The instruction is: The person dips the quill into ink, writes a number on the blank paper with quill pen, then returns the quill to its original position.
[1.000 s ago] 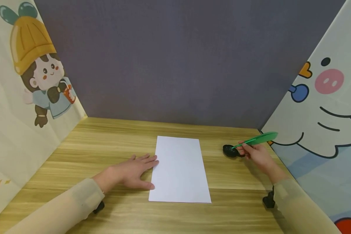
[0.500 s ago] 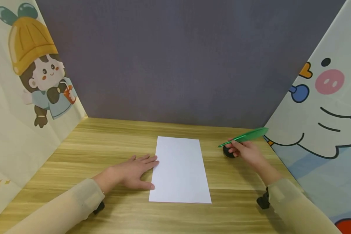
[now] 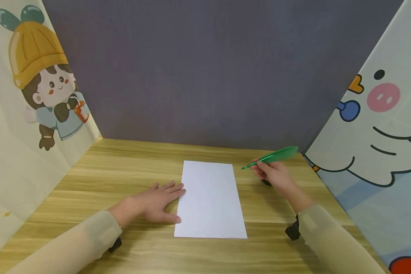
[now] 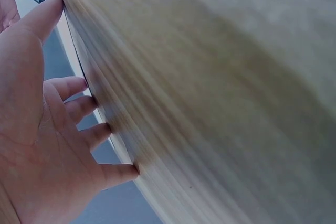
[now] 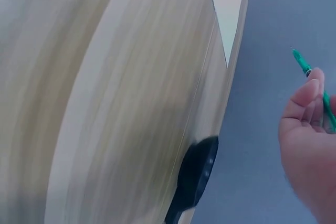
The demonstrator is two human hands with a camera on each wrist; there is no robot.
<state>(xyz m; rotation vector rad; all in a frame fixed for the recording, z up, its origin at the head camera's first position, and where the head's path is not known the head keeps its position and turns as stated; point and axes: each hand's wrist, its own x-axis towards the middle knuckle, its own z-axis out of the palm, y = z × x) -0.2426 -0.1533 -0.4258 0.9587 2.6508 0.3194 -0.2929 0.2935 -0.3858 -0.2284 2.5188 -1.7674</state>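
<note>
A green feather pen (image 3: pixel 282 153) is pinched between the thumb and fingers of my right hand (image 3: pixel 278 176), its writing tip pointing left above the table. In the right wrist view the tip of the pen (image 5: pixel 301 62) shows bare, raised off the wood. A white sheet of paper (image 3: pixel 210 201) lies flat in the middle. My left hand (image 3: pixel 155 204) rests at the sheet's left side, fingers spread, several fingertips and the thumb on its edge. Under my right hand sits a black rounded object with a narrow stem (image 5: pixel 197 172), mostly hidden in the head view.
The wood-grain table (image 3: pixel 123 171) meets a dark grey panel (image 3: pixel 205 76) at the back. Cartoon-printed sheets stand on the left (image 3: pixel 7 163) and right (image 3: pixel 397 30) sides. Black wrist devices sit at both sleeve cuffs.
My right hand has moved left with the feather pen, whose tip has come away from the black object toward the paper. The left hand and the sheet have stayed put.
</note>
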